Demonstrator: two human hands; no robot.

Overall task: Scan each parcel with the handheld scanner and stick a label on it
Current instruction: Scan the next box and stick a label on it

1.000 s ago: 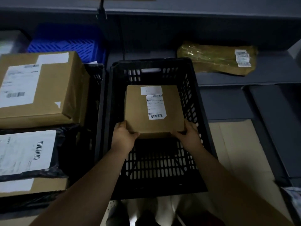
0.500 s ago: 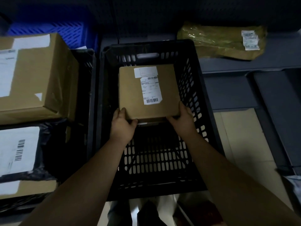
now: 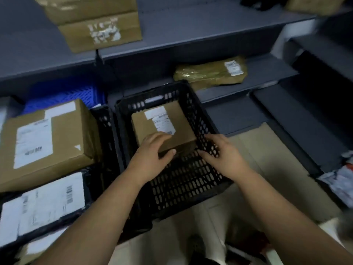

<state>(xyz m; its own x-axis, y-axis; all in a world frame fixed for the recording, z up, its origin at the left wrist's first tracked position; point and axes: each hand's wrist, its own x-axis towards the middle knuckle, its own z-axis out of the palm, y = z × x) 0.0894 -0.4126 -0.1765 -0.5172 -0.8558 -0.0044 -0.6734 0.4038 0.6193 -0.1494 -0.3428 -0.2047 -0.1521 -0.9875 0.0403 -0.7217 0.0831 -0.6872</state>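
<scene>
A small brown cardboard parcel (image 3: 177, 123) with a white barcode label sits inside the black plastic crate (image 3: 193, 178). My left hand (image 3: 152, 152) grips its near left corner, fingers over the top and thumb on the front face. To the right of the parcel, my right hand (image 3: 219, 152) hovers over the crate's right side with relaxed fingers and holds nothing. No scanner is in view.
A large labelled box (image 3: 45, 142) and a black mailer bag (image 3: 42, 207) lie on the left. A blue crate (image 3: 63, 94) stands behind them. A yellow-green padded parcel (image 3: 210, 73) lies on the grey shelf (image 3: 267, 71). More boxes (image 3: 99, 29) sit on the upper shelf.
The right hand has let go of the parcel and moved away to the right. The left hand has shifted onto the parcel's top. The camera has tilted up, showing the upper shelf.
</scene>
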